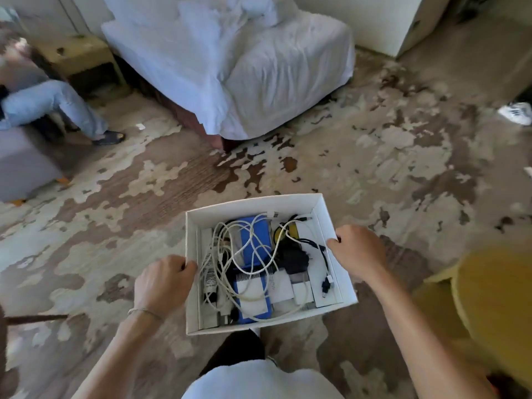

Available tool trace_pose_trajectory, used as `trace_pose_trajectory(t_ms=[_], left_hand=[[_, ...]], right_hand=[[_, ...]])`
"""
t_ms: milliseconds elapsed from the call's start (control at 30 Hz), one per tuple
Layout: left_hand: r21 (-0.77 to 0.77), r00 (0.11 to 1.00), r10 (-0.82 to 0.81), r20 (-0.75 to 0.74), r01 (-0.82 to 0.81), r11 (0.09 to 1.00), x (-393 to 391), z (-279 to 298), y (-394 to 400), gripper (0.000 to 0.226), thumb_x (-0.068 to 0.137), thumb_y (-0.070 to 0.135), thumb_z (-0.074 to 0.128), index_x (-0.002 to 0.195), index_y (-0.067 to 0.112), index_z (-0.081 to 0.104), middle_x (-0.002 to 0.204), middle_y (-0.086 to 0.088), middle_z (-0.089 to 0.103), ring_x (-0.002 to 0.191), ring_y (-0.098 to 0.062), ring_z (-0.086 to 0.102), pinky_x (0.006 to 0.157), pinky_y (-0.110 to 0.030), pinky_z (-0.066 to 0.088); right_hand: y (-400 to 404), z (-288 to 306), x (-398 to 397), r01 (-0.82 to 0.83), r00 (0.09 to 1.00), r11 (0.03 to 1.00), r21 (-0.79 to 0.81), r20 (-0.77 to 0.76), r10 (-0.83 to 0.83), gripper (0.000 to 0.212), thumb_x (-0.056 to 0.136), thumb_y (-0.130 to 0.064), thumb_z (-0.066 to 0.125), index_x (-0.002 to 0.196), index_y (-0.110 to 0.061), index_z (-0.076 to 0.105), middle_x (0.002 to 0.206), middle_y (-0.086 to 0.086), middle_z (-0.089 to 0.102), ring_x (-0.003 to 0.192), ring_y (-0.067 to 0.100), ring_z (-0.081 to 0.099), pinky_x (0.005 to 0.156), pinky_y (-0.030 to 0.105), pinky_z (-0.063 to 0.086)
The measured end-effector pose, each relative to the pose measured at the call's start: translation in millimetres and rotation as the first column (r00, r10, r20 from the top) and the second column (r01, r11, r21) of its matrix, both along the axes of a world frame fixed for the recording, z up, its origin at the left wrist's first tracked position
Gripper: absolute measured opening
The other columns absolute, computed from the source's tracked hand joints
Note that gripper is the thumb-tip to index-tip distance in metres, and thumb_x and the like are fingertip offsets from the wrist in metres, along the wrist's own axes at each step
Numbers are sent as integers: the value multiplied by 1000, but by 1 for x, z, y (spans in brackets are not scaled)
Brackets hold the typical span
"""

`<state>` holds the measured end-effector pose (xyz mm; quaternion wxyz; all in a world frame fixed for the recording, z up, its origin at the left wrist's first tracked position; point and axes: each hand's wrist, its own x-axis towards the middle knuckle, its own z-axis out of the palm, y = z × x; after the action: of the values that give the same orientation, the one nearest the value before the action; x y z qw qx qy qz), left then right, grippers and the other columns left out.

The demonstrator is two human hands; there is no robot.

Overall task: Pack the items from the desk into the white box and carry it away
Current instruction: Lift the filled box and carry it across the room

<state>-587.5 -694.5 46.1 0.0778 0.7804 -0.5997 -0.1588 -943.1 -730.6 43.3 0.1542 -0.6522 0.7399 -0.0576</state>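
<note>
I hold the white box (321,207) in the air in front of me, above a patterned carpet. My left hand (162,282) grips its left wall and my right hand (359,253) grips its right wall. Inside lie tangled white cables (230,251), a blue case (256,237), a black adapter (293,259), small white chargers (288,287) and a yellow-and-black piece (285,230) near the far wall. No desk is in view.
A bed with white sheets (244,67) stands ahead. At the far left a seated person's leg in jeans (57,106) rests by a grey ottoman (23,165) and a wooden nightstand (77,56). A yellow chair (489,306) is close on my right. A white shoe (516,112) lies far right.
</note>
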Motion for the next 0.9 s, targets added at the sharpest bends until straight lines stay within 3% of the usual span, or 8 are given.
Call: trace_pose_trajectory(t_ms=[167, 367, 667, 900], left_hand=[[-17, 969, -245, -12, 245, 969, -92, -5, -64, 50, 91, 30, 54, 46, 14, 40, 43, -1, 46, 40, -20, 43, 42, -24, 30], [0, 899, -438, 8, 438, 899, -215, -11, -116, 51, 92, 31, 53, 46, 14, 38, 42, 2, 43, 39, -16, 42, 43, -24, 26], [96, 774, -631, -55, 633, 768, -385, -25, -161, 47, 92, 31, 53, 50, 14, 44, 46, 0, 45, 41, -17, 43, 45, -23, 36], [104, 654, -754, -65, 756, 647, -513, -31, -174, 47, 95, 32, 51, 52, 14, 45, 49, -1, 46, 44, -18, 44, 47, -24, 37]], right_hand=[[21, -2, -90, 223, 975, 975, 5, 0, -223, 46, 91, -21, 58, 57, -19, 27, 51, -3, 22, 44, 15, 19, 47, 27, 18], [47, -16, -191, 450, 893, 893, 6, 1, -450, 44, 93, -24, 57, 56, -19, 34, 51, -3, 29, 45, 15, 26, 48, 28, 25], [75, -37, -325, 682, 707, 721, 121, 142, -693, 41, 93, -17, 57, 60, -19, 34, 58, -1, 28, 51, 17, 26, 52, 30, 24], [114, -35, -404, 820, 556, 564, 92, 101, -825, 46, 92, -24, 60, 54, -20, 35, 50, -6, 30, 46, 12, 27, 48, 26, 23]])
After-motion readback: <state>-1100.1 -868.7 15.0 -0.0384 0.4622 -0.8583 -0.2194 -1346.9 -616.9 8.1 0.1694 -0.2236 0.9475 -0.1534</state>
